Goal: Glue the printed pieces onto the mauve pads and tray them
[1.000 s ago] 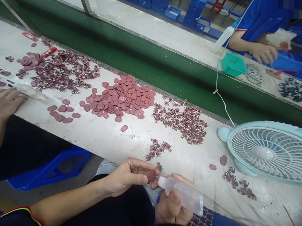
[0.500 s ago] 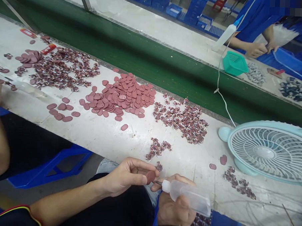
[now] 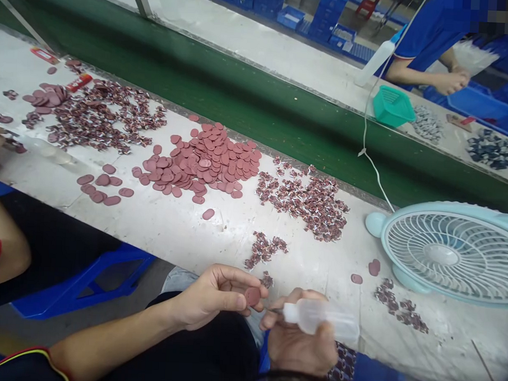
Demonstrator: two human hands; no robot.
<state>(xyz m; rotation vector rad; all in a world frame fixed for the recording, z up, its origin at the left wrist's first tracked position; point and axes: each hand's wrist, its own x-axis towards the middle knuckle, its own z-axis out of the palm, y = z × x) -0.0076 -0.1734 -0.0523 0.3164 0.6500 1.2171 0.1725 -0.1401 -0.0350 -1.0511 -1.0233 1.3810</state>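
Between the thumb and fingers of my left hand [image 3: 216, 295] is a reddish-brown oval disc [image 3: 253, 296], its flat face turned up. My right hand [image 3: 300, 338] is closed around a translucent squeeze bottle [image 3: 330, 318] with a white cap and thin dark nozzle. The nozzle points left at the disc, with a small gap showing between them. Just beyond my left fingertips sits a small dark red piece [image 3: 267, 279], and behind it a little cluster of similar pieces [image 3: 265, 250]. Whether any liquid is on the disc, I cannot tell.
A heap of oval discs [image 3: 208, 160] lies mid-table beside a pile of small brown-white pieces [image 3: 312, 204]. A light blue fan [image 3: 442, 255] stands at right. Beyond the green belt [image 3: 241, 94] a co-worker's hands [image 3: 450, 81] are near a green basket [image 3: 393, 106]. Another person's arm [image 3: 3, 230] is at left.
My right hand and the bottle have drawn slightly to the right, away from the disc. My left hand keeps its hold. Across the belt, the co-worker's hands have shifted.
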